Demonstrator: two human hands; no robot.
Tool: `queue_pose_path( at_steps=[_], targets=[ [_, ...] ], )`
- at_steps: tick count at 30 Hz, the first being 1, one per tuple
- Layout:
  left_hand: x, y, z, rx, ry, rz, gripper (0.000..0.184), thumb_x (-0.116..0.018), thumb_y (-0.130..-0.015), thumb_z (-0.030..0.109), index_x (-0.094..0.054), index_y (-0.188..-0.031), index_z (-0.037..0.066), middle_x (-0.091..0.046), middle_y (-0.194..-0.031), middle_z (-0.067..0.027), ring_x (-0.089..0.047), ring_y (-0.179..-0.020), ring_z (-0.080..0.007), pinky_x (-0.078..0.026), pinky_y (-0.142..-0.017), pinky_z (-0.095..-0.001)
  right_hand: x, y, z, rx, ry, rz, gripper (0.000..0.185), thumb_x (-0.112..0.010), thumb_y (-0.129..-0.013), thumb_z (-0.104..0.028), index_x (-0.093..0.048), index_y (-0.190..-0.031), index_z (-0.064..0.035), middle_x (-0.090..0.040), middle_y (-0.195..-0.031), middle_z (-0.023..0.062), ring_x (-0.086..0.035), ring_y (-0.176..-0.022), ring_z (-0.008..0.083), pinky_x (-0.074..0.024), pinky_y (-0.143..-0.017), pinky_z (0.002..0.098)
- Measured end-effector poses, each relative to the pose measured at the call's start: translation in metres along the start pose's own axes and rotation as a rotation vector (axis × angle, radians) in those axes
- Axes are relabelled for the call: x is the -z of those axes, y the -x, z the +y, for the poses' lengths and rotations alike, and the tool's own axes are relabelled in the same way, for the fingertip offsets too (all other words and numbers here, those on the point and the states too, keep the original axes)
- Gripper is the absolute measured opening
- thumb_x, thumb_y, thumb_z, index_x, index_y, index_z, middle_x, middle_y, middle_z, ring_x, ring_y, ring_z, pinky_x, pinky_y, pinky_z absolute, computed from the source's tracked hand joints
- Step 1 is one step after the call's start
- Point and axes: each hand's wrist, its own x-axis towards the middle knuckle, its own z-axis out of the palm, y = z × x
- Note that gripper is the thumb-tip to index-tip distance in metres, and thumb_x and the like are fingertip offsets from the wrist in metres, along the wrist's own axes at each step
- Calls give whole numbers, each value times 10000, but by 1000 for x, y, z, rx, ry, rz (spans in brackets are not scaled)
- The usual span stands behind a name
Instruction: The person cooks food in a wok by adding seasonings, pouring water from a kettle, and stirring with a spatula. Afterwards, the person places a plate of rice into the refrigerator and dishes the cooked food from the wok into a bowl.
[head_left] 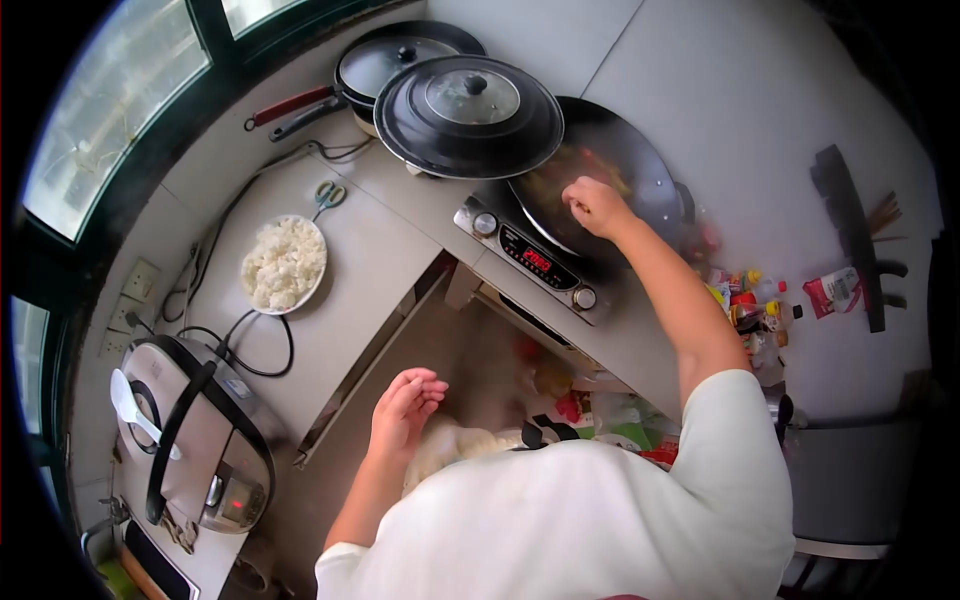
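Right hand above the steaming wok, left hand low in the frame

The right hand (598, 207) is over the near part of the dark wok (650, 150), right of the frame's upper centre. Its fingers are curled in and pressed together; whether they pinch anything cannot be told. Beneath and beyond the hand, cooked food (578, 165) lies in the wok, blurred by steam. The wok sits on a cooker (520, 250) with a red lit display and two knobs.

The left hand (408, 400), below and left of centre, is half-open, its fingers loosely bent side by side, well apart from the wok.

A black lid (475, 108) with a glass middle overlaps the wok's left edge in view. On the counter (345, 265) at left stand a bowl (322, 262) heaped with rice (280, 262), scissors (329, 195) just beside it, and, lower left, a rice cooker (245, 400) with a white spoon (140, 415) on top. Bottles (768, 312) crowd the right.
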Motion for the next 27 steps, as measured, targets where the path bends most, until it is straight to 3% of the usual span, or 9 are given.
queue_pose_path(
  at_steps=[4,8,10,12,15,18,20,25,27],
  targets=[
    [13,12,11,-35,15,65,133,-463,-895,129,-547,-960,50,-623,-881,-72,-570,-794,-119,-448,-714,-227,18,-1,-8,-290,-196,76,100,-569,-758,-99,-637,-830,-81,-597,-771,97,-571,-635,198,-459,-589,311],
    [22,8,12,-39,22,53,128,-472,-890,128,-552,-955,52,-628,-861,-67,-574,-780,-116,-449,-701,-226,55,44,-68,-306,-297,179,87,-549,-815,-43,-616,-861,-14,-578,-785,51,-560,-622,118,-458,-598,226],
    [20,2,12,-13,12,20,125,-476,-888,128,-554,-952,54,-630,-857,-64,-575,-774,-116,-449,-697,-226,63,67,-85,-273,-169,-74,108,-523,-853,-58,-609,-874,4,-587,-785,60,-584,-654,113,-462,-602,232],
    [13,-3,14,38,-18,-16,122,-478,-887,127,-556,-949,56,-631,-856,-62,-576,-769,-117,-449,-695,-224,53,84,-82,-352,-330,225,126,-523,-867,-83,-611,-897,2,-602,-814,63,-605,-688,125,-479,-614,235],
    [0,-11,12,67,-58,-73,118,-474,-886,123,-555,-943,58,-631,-859,-62,-579,-769,-118,-449,-695,-222,57,109,-94,-674,-728,283,160,-507,-893,-119,-599,-932,7,-614,-847,78,-621,-719,145,-509,-639,246],
    [-13,-14,8,100,-83,-123,112,-472,-886,117,-553,-937,58,-630,-858,-66,-581,-775,-121,-453,-701,-226,52,143,-94,-691,-889,677,203,-519,-902,-179,-592,-929,9,-627,-853,92,-637,-741,156,-523,-649,246],
    [-19,-12,1,114,-78,-140,108,-471,-885,112,-551,-933,57,-630,-857,-70,-582,-782,-124,-455,-707,-228,76,161,-117,-801,-1077,968,245,-461,-929,-230,-558,-957,-7,-622,-891,125,-645,-807,220,-537,-702,281],
    [-35,-1,-27,172,-107,-148,104,-463,-883,85,-546,-934,48,-623,-858,-77,-582,-797,-129,-461,-719,-233,117,242,-146,-647,-1693,1172,281,-444,-936,-267,-551,-1004,-16,-621,-963,178,-632,-879,262,-547,-730,307],
    [-48,5,-40,206,-143,-142,106,-453,-883,70,-542,-934,44,-616,-868,-77,-581,-804,-132,-460,-725,-234,139,273,-163,-603,-1809,1174,302,-423,-944,-298,-548,-976,-25,-621,-911,162,-628,-788,228,-528,-601,269]
  ],
)
